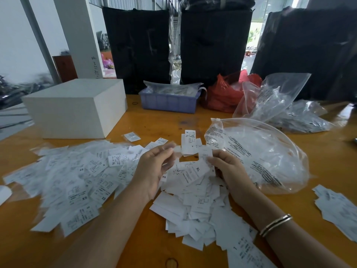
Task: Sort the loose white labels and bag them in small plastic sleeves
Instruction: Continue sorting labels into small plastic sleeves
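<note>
Loose white labels (195,206) printed with sizes such as XS and XL lie heaped on the orange table (158,122). A wider spread of labels, many in small clear sleeves (77,178), covers the left half. My left hand (154,167) hovers above the heap and pinches a small clear sleeve (176,149) between thumb and fingertips. My right hand (226,167), with a bangle on the wrist, pinches a white label (205,153) just right of that sleeve. Sleeve and label are a short gap apart.
A large clear zip bag (257,153) lies right of my hands, more clear bags (286,105) behind it. A white box (77,107) stands back left, a blue tray (168,101) and red bag (224,93) at the back. Another label pile (336,207) sits at the right edge.
</note>
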Tool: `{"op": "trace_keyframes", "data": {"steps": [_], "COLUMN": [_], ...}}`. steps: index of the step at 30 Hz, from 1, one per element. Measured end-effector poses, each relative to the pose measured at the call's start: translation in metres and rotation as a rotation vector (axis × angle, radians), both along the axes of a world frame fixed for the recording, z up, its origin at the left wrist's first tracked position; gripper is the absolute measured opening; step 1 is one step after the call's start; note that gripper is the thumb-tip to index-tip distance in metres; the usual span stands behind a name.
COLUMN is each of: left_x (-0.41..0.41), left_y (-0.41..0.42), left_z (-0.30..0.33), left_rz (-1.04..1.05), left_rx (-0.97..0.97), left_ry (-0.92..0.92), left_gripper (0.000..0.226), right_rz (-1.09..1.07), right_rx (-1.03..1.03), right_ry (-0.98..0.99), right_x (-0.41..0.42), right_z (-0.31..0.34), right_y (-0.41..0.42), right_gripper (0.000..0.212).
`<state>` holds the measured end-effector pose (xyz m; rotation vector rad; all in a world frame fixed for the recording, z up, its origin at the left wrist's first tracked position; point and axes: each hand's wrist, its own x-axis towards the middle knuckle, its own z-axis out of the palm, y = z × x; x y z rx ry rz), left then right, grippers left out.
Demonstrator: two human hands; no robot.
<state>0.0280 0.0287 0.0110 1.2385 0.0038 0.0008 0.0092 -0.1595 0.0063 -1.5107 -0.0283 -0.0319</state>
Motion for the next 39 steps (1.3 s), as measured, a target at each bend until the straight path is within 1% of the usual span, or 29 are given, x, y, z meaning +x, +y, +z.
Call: {"op": "trace_keyframes", "data": {"steps": [3,6,9,11,12,14,15,17,20,22,26,31,35,37,39], "left_x": [-0.0001,-0.0005,0.0001,0.0015,0.0019,0.0024,0.0023,0.0016,0.0003,-0.0005,0.0004,-0.0002,0.0,0.0001,0.0004], "left_y": [0.0008,0.0,-0.0007,-0.0007,-0.0009,-0.0013,-0.0019,-0.0035,-0.0061,-0.0068,-0.0065,-0.0058,-0.0055,-0.0055,-0.0054], "left_z": [-0.0009,-0.0018,-0.0026,-0.0043,-0.0047,-0.0053,-0.0056,-0.0053,-0.0055,-0.0051,-0.0072,-0.0083,-0.0083,-0.0086,-0.0098], "left_rz": [-0.011,-0.036,-0.058,-0.066,-0.068,-0.069,-0.066,-0.06,-0.065,-0.064,-0.065,-0.056,-0.045,-0.035,-0.016], "left_rx": [-0.017,0.016,0.009,0.043,0.059,0.079,0.094,0.141,0.222,0.274,0.334,0.344,0.357,0.39,0.442], "left_ry": [-0.007,-0.053,-0.068,-0.084,-0.092,-0.108,-0.115,-0.122,-0.135,-0.155,-0.17,-0.223,-0.268,-0.29,-0.313], "left_gripper": [0.013,0.012,0.023,0.018,0.016,0.018,0.021,0.034,0.054,0.058,0.039,0.044,0.044,0.036,0.022], "right_rz": [-0.044,-0.093,-0.148,-0.204,-0.229,-0.238,-0.221,-0.183,-0.168,-0.168,-0.154,-0.134,-0.176,-0.202,-0.197], "right_rx": [-0.042,-0.014,0.024,0.017,0.037,0.154,0.231,0.345,0.397,0.402,0.366,0.258,0.236,0.209,0.159], "right_ry": [0.024,-0.008,-0.08,-0.156,-0.177,-0.182,-0.165,-0.125,-0.108,-0.108,-0.108,-0.12,-0.094,-0.106,-0.143], "right_x": [0.0006,0.0007,0.0005,0.0002,-0.0001,-0.0011,-0.0018,-0.003,-0.0027,-0.0023,-0.0018,-0.0034,-0.0045,-0.0049,-0.0057], "right_z": [0.0003,0.0004,0.0015,0.0025,0.0027,0.0032,0.003,0.0033,0.0034,0.0032,0.0011,0.0009,0.0021,0.003,0.004], "right_y": [0.002,0.0034,0.0032,0.003,0.0025,0.0021,0.0022,0.0039,0.0059,0.006,0.0067,0.009,0.0084,0.0073,0.0074], "right_gripper": [0.025,0.018,0.013,0.01,0.01,0.011,0.011,0.009,0.008,0.008,0.005,0.007,0.008,0.008,0.008]}}
